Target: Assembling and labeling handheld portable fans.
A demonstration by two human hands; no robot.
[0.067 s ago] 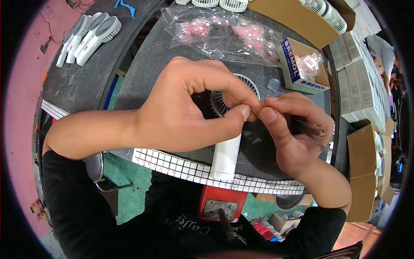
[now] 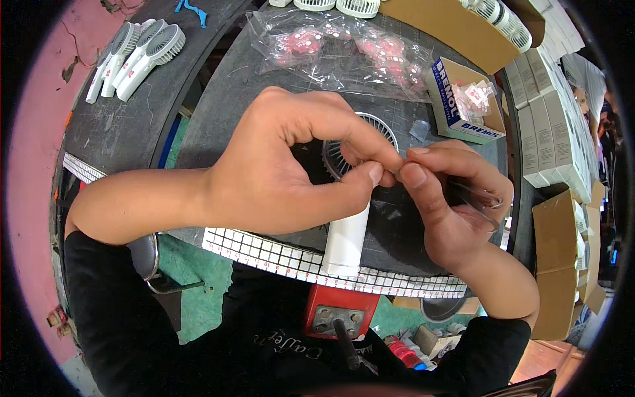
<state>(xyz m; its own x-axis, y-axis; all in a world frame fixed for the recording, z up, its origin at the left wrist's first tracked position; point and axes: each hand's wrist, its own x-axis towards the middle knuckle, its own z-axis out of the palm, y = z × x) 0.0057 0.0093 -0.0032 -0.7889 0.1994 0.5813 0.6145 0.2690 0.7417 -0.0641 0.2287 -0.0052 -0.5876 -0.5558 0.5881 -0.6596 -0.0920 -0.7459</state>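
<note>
A white handheld fan [image 2: 347, 245] lies on the dark worktop, its round grille partly hidden behind my fingers and its handle toward me. Above it, my left hand [image 2: 284, 159] has thumb and index finger pressed together. My right hand [image 2: 456, 198] pinches at the same spot, fingertips almost touching the left ones. Whatever sits between the fingertips is too small to make out. A thin, shiny metal tool [image 2: 488, 200], perhaps tweezers, rests against the right palm under the curled fingers.
Clear plastic bags [image 2: 344, 53] with small pink-and-white pieces lie beyond my hands. A blue-and-white box [image 2: 466, 129] of small packets stands right of them. More fans [image 2: 142, 56] lie on the left table. Cartons [image 2: 555, 264] line the right side; a printed ruler strip [image 2: 264, 257] edges the worktop.
</note>
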